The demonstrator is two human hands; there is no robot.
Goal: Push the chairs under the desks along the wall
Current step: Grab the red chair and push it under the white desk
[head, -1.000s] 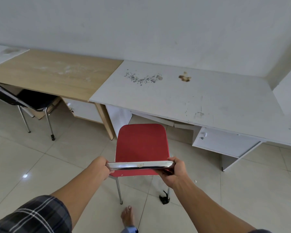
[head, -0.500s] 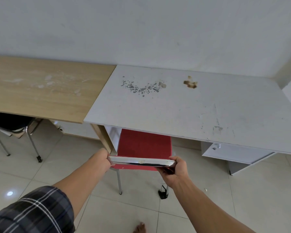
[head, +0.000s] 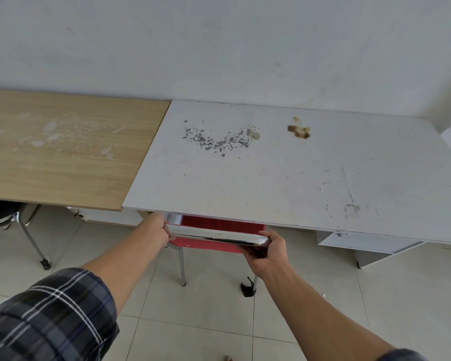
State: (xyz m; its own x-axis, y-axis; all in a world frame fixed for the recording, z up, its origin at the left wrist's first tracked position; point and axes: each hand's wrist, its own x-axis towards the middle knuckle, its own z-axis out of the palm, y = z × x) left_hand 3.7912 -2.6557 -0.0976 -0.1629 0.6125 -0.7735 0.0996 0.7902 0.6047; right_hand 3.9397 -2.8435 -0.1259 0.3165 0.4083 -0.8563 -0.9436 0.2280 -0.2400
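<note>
A red chair (head: 219,225) with chrome legs stands at the front edge of the white desk (head: 284,178). Most of its seat is hidden under the desktop. My left hand (head: 155,230) grips the left end of the chair's shiny metal back rail. My right hand (head: 270,247) grips the rail's right end. A black chair (head: 8,214) is partly tucked beneath the wooden desk (head: 63,152) at the far left.
Both desks stand side by side against the white wall. A white drawer unit (head: 362,242) hangs under the white desk's right side. The red chair's right rear leg has a torn black foot cap (head: 248,289). Pale floor tiles spread around me.
The red chair has slid forward under the white desk, with both hands staying on its back rail. I have stepped closer, so the desks fill more of the view.
</note>
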